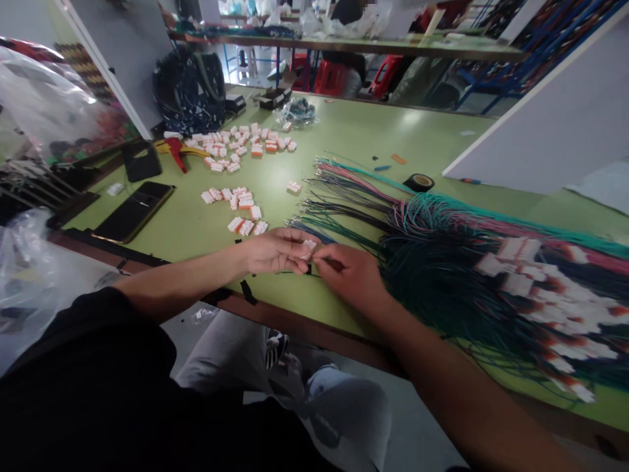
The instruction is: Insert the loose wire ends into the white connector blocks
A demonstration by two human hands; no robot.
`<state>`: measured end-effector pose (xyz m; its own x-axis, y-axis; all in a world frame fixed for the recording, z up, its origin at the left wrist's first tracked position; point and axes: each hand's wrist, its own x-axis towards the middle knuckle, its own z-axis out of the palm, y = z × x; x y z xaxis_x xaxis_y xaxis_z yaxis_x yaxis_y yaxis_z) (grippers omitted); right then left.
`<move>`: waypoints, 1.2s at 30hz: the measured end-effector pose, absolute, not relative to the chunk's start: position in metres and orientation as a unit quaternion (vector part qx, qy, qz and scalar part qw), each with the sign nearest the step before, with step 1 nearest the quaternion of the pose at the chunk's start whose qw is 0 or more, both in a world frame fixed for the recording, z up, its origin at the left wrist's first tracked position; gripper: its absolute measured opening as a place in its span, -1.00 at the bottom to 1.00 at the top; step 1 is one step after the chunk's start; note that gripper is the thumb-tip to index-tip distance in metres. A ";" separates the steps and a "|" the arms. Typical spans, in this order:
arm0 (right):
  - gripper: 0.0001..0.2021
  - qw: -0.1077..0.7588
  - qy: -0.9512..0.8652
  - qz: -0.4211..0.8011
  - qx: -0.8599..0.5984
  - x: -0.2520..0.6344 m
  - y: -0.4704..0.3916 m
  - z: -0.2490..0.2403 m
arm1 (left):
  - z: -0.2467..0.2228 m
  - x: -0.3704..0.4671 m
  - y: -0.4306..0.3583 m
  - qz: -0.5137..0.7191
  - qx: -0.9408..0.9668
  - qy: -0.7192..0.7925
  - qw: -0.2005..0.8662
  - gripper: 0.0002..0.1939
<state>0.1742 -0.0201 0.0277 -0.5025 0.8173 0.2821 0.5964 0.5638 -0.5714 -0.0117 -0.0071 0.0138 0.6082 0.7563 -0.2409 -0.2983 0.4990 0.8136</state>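
Observation:
Over the front edge of the table, my left hand (278, 251) holds a small white connector housing (308, 249) between thumb and fingers. Right beside it, my right hand (351, 272) is closed in a pinch at the housing's near right side, on what looks like a thin wire, mostly hidden by the fingers. Bundles of loose wires (339, 210) with bare metal terminals lie just beyond, in green, black, grey, pink and teal. Several white and orange connector housings (243, 200) lie left of the wires, with a larger heap (230, 147) behind them.
To the left lie a phone (132, 211), a dark flat case (141, 161) and red-yellow pliers (179, 152). A roll of black tape (419, 182) sits behind the wires. Wired connectors (555, 301) are piled at right. White partitions (545, 111) flank the green table (373, 134).

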 end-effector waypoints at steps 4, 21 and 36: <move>-0.78 0.291 -0.803 0.237 -0.463 0.191 0.003 0.042 | 0.023 -0.023 -0.003 0.275 0.440 0.308 0.797 -0.72; -0.82 0.060 -0.847 0.111 -0.516 0.211 0.026 0.037 | 0.025 -0.041 0.002 0.128 0.542 0.291 0.778 -0.73; -0.77 -0.098 -0.829 0.035 -0.549 0.219 0.020 0.051 | 0.028 -0.041 -0.002 0.110 0.566 0.309 0.757 -0.73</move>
<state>0.2193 0.0196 0.0512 -0.3772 0.9039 -0.2016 0.9177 0.3941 0.0500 -0.0406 -0.0023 0.0279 0.7848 0.5155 -0.3440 0.1841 0.3361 0.9237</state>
